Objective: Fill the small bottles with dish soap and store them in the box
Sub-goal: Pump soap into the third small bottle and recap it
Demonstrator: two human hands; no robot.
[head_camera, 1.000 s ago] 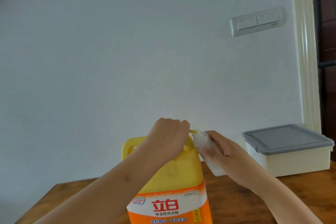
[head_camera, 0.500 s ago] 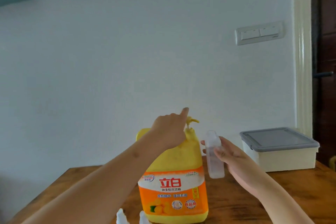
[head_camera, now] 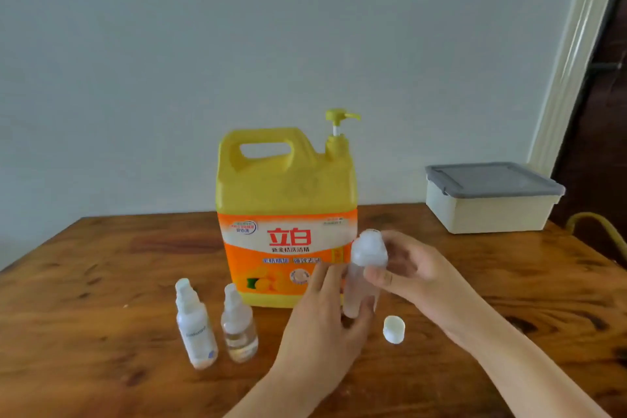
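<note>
Two hands (head_camera: pixel 403 273) gripping one upright clear bottle (head_camera: pixel 364 276), mouth up, fingers (head_camera: pixel 376 276) closed round it.

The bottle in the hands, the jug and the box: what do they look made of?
Bottle in the hands: seemingly clear or frosted plastic; the label shows blurred through it.
Jug: opaque yellow plastic, probably moulded, with a dull sheen, a built-in handle and a glossy printed label.
Box: likely matte cream plastic under a grey lid.
Table: wood by its grain and knots, seemingly varnished.
</note>
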